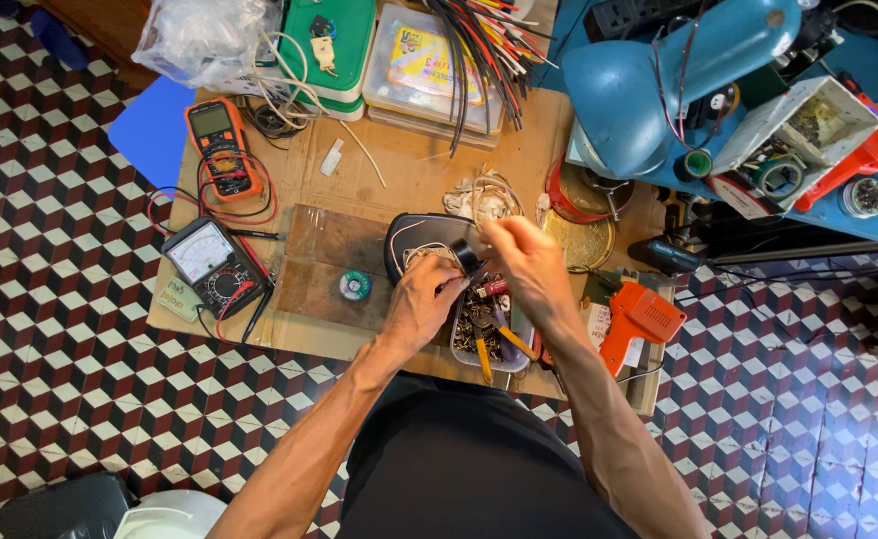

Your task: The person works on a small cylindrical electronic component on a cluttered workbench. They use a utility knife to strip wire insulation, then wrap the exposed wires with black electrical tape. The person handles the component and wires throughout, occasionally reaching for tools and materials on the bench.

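Observation:
My left hand (421, 299) and my right hand (527, 262) meet over a low cardboard-topped work surface (409, 170). Between their fingers sits a small black cylindrical part (466, 256). The left hand pinches it from below, and the right hand grips it from above and looks blurred. Just behind the hands lies a black oval housing (409, 240) with white wires inside. Under my wrists stands a clear tray (484, 334) of small metal parts with yellow-handled pliers (494, 347) lying in it.
An analog meter (210, 262) and an orange digital multimeter (221, 145) lie at the left with red and black leads. A solder spool (355, 285), an orange glue gun (639, 319), a blue lamp (649, 85), plastic boxes and a wire bundle (479, 50) crowd the surface. Patterned tile floor surrounds it.

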